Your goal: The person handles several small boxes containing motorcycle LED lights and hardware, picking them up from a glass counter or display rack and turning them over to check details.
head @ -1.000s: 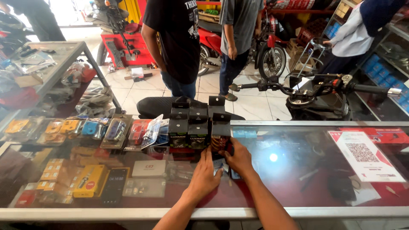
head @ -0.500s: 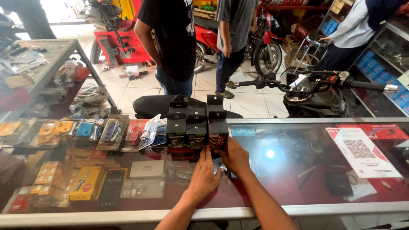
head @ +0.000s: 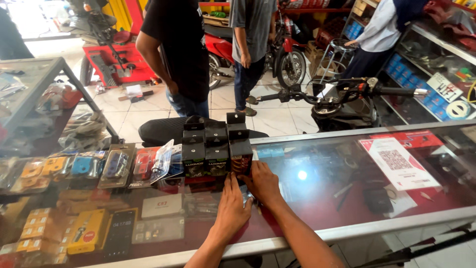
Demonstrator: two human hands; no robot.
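While we are leaning over the glass counter [head: 347, 164], this is what we are seeing:
Left hand [head: 233, 208]: lying palm down on the glass, fingers loosely spread, gripping nothing
Right hand [head: 262, 182]: fingers curling against the dark box [head: 241, 158] at the row's right end; we cannot tell how firmly
Black boxes [head: 206, 151]: standing upright mid-counter, toward its far edge
Blister packs [head: 116, 164]: lying left of the boxes
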